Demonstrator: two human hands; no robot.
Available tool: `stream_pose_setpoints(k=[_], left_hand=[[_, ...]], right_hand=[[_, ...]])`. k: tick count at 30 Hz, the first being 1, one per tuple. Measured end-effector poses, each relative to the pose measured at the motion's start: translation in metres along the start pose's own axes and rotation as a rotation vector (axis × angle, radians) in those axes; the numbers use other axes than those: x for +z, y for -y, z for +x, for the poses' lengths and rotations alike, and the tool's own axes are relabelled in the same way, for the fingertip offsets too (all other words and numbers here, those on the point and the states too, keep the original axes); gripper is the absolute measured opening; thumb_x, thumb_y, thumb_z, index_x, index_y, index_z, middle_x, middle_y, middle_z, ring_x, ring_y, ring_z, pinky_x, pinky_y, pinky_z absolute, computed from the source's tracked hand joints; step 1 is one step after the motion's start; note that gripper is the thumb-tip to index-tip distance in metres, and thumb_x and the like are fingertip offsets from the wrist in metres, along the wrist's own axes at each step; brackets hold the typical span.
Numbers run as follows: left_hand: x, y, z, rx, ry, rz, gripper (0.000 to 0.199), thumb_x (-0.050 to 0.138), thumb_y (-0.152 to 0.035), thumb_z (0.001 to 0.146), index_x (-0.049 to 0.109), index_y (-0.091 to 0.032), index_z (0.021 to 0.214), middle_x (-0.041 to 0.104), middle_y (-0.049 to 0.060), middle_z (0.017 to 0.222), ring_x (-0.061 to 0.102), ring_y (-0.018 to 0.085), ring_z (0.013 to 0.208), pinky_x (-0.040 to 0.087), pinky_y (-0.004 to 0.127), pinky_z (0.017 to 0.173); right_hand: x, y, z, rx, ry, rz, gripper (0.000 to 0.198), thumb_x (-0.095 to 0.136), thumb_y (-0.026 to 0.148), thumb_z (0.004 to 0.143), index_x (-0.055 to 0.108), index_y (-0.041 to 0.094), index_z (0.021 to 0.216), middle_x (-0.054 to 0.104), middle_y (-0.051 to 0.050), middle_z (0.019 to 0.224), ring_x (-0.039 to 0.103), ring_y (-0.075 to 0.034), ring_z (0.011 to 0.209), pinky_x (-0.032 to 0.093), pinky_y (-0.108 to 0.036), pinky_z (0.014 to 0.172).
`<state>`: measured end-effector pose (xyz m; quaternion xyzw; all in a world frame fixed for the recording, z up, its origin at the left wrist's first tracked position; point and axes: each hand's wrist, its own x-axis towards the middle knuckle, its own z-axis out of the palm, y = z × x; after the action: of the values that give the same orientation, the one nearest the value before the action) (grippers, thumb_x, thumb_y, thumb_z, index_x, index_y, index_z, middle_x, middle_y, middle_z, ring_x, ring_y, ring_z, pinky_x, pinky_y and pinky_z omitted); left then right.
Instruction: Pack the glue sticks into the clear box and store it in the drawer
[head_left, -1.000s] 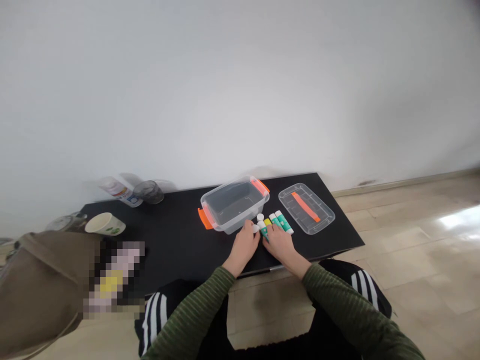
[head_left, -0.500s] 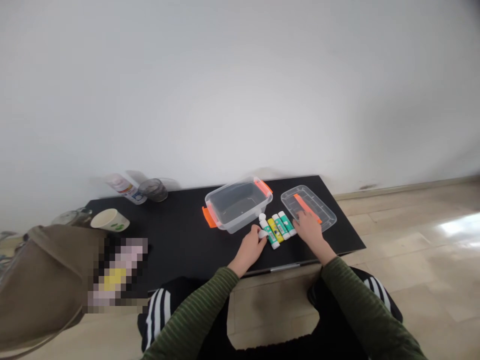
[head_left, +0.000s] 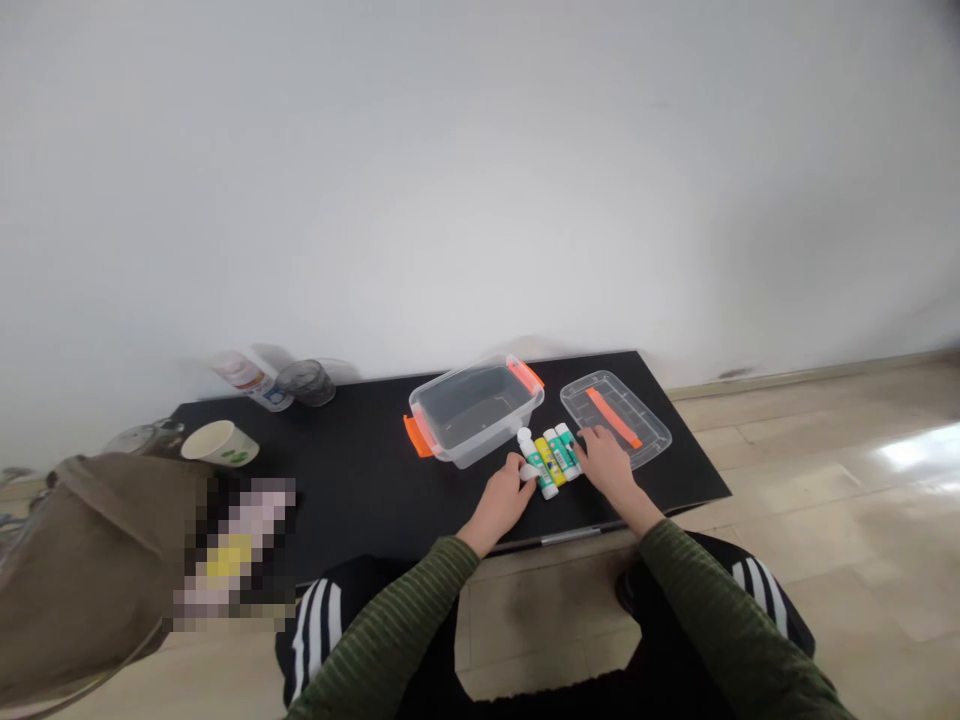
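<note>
Several glue sticks lie side by side on the black table [head_left: 360, 500]: a green and white glue stick [head_left: 548, 483] at the left, a yellow glue stick [head_left: 551, 463] beside it, and green and white glue sticks [head_left: 566, 452] at the right. A white rounded end [head_left: 524, 437] shows above the left one. My left hand [head_left: 499, 503] is closed at the row's left side, with a small white piece [head_left: 529, 471] between thumb and fingers; its kind is unclear. At the right end, my right hand [head_left: 604, 465] has its fingers apart, fingertips against the outermost glue stick.
Behind the row stands a clear plastic box [head_left: 480, 415] with orange latches. Its clear lid [head_left: 649, 425] with an orange handle lies at the right. A paper cup [head_left: 219, 443], a spray can [head_left: 251, 380], a dark glass [head_left: 306, 383] and a brown bag [head_left: 90, 570] are at the left.
My right hand has moved left and slightly down, off the lid's orange handle to the right end of the glue sticks. The left hand has barely shifted.
</note>
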<state>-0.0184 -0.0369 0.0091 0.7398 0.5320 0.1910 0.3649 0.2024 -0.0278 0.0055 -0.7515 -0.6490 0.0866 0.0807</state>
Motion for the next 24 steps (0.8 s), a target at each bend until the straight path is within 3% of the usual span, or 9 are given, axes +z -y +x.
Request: stream_pose_setpoints(k=[7, 17, 21, 24], left_hand=[[0.000, -0.001, 0.000, -0.013, 0.018, 0.037, 0.015, 0.056, -0.024, 0.091, 0.046, -0.021, 0.102, 0.068, 0.006, 0.093, 0.066, 0.022, 0.083, 0.042, 0.029, 0.073], [-0.006, 0.003, 0.004, -0.029, -0.031, -0.039, 0.013, 0.056, -0.027, 0.090, 0.049, -0.022, 0.099, 0.066, 0.003, 0.083, 0.065, 0.021, 0.078, 0.045, 0.030, 0.071], [-0.008, 0.009, 0.009, -0.055, -0.076, -0.268, 0.014, 0.058, -0.029, 0.089, 0.048, -0.022, 0.096, 0.066, 0.003, 0.086, 0.066, 0.019, 0.076, 0.050, 0.031, 0.069], [-0.003, 0.011, 0.015, -0.096, -0.101, -0.594, 0.024, 0.065, -0.035, 0.086, 0.048, -0.021, 0.095, 0.067, 0.006, 0.096, 0.068, 0.020, 0.084, 0.056, 0.033, 0.069]], right_hand=[[0.007, 0.003, 0.002, 0.023, 0.115, -0.002, 0.028, 0.045, 0.036, 0.099, 0.062, 0.018, 0.111, 0.065, -0.011, 0.113, 0.060, -0.023, 0.108, 0.044, -0.029, 0.080], [0.003, 0.006, -0.001, 0.043, 0.125, -0.018, 0.027, 0.046, 0.029, 0.098, 0.062, 0.012, 0.111, 0.065, -0.016, 0.112, 0.062, -0.026, 0.109, 0.046, -0.032, 0.082], [0.002, 0.000, 0.000, 0.069, 0.055, 0.102, 0.026, 0.045, 0.025, 0.098, 0.061, 0.010, 0.113, 0.065, -0.017, 0.113, 0.064, -0.026, 0.106, 0.047, -0.035, 0.089], [0.002, -0.002, -0.003, 0.048, -0.006, 0.358, 0.024, 0.048, 0.025, 0.096, 0.060, 0.013, 0.114, 0.065, -0.014, 0.116, 0.064, -0.024, 0.106, 0.051, -0.036, 0.089]])
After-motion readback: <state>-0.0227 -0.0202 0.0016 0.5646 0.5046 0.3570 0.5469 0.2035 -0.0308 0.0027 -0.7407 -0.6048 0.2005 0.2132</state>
